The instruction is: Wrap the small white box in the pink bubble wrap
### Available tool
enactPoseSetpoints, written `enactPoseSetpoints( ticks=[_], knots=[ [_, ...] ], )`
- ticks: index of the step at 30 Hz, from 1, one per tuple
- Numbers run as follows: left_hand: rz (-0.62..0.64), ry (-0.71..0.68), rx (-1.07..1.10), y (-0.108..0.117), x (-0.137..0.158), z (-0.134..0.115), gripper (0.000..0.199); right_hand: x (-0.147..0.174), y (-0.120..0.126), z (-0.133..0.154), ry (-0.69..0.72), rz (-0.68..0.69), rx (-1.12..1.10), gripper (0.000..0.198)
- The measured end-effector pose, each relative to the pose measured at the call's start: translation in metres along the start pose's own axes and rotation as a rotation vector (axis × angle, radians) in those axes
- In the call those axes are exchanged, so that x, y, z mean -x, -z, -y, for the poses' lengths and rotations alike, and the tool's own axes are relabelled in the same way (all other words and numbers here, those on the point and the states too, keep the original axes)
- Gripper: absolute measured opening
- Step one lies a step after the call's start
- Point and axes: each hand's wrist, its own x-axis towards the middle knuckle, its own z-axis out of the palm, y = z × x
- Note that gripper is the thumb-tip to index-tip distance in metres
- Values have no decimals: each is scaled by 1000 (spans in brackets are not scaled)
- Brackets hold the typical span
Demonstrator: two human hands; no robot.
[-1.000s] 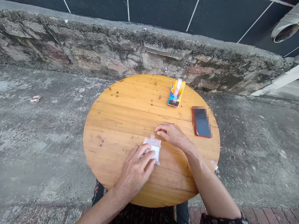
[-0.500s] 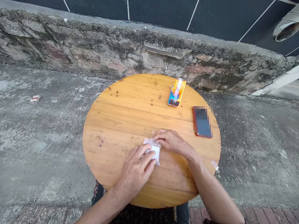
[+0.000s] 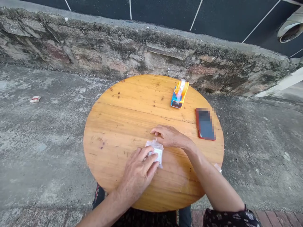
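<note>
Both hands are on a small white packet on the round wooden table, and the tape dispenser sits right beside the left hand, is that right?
Not quite. The head view shows the tape dispenser at the table's far side, well away from the left hand. Both hands do touch the white packet; the right hand is at its far edge.
</note>
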Motion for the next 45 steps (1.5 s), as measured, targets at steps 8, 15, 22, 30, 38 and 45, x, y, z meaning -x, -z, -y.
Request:
enactPoseSetpoints(
  ticks=[8,15,22,30,38,45],
  knots=[
    [0,5,3,-2,2,1,15,-3,14,3,31,112,80,12],
    [8,7,19,-2,2,1,16,4,14,2,-2,41,-82,9],
    [32,9,24,0,3,0,22,10,8,4,23,-46,-203,10],
    [29,0,12,1,3,1,20,23,-2,2,1,-57,-364,13],
    [29,-6,-10,3,2,-1,19,23,-1,-1,14,22,-368,13],
    [26,-23,-16,2,1,0,18,22,8,7,21,45,-208,10]
  ],
)
